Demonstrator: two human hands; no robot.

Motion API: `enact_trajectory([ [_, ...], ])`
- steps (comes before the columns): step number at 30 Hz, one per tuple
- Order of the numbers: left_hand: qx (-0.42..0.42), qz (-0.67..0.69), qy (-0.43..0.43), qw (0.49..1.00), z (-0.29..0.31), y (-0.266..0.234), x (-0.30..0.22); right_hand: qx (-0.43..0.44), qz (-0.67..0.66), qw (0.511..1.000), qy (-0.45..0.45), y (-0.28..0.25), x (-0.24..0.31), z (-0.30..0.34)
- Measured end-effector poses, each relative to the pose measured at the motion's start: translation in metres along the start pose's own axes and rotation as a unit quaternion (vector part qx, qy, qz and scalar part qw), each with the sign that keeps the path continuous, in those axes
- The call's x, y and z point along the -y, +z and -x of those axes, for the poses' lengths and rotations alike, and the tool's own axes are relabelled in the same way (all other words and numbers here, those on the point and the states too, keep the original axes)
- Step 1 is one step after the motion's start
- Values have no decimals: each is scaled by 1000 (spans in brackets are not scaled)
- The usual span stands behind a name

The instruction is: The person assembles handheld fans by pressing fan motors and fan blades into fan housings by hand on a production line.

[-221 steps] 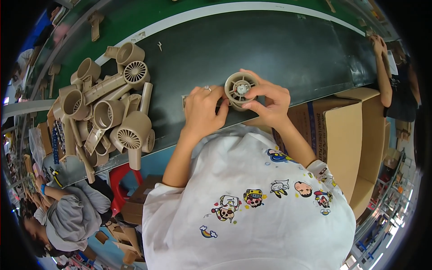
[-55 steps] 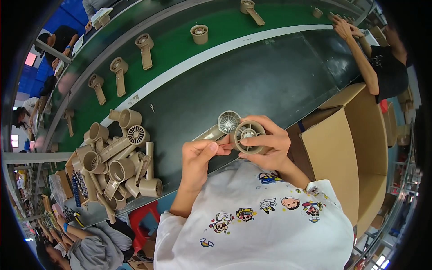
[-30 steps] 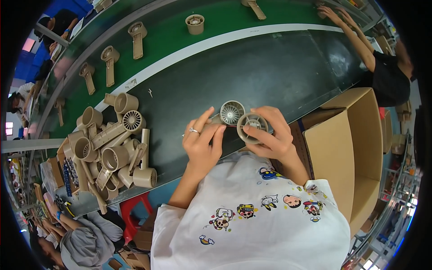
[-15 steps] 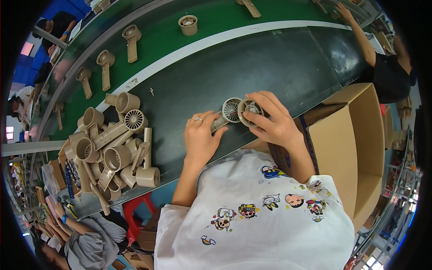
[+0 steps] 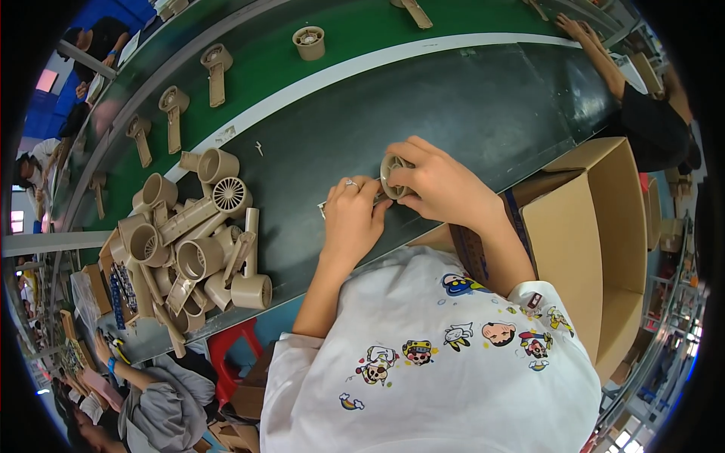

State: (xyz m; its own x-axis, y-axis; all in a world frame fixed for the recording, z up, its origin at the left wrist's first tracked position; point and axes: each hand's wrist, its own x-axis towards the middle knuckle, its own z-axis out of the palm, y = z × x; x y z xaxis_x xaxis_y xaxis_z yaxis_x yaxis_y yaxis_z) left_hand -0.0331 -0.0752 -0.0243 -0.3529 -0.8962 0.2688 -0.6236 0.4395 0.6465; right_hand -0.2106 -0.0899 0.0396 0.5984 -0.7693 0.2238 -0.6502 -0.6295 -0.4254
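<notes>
In front of my chest, my left hand (image 5: 353, 217) is closed around the handle of a beige hand-fan part, most of it hidden under the fingers. My right hand (image 5: 445, 181) grips a round beige fan housing (image 5: 396, 175) by its rim, thumb and fingers on either side. The housing sits right at the left fingertips, against the head of the handled part, which it covers. Whether the two pieces are joined, I cannot tell. To the left lies a heap of beige fan housings (image 5: 198, 258) with handles, some showing spoked grilles.
A dark worktable (image 5: 483, 98) runs beside a green conveyor (image 5: 257, 60) carrying several handled fan parts and one round housing (image 5: 309, 43). An open cardboard box (image 5: 563, 249) stands by my right arm. A co-worker's arm (image 5: 596, 57) reaches in at far right.
My right hand has moved left, bringing the round housing over the grille head of the handled part, which was visible beside it. My left hand has shifted slightly right.
</notes>
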Motion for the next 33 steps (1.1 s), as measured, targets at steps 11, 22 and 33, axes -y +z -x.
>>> enact_trajectory([
  [11, 28, -44, 7, 999, -2, 1, 0, 28, -162, 986, 31, -8, -12, 3],
  [22, 24, 3, 67, 997, 1, 5, 14, 1, -212, 976, 44, -8, -19, 2],
  [33, 22, -22, 71, 997, 0, 10, 17, -32, -337, 941, 23, 13, -33, 1],
])
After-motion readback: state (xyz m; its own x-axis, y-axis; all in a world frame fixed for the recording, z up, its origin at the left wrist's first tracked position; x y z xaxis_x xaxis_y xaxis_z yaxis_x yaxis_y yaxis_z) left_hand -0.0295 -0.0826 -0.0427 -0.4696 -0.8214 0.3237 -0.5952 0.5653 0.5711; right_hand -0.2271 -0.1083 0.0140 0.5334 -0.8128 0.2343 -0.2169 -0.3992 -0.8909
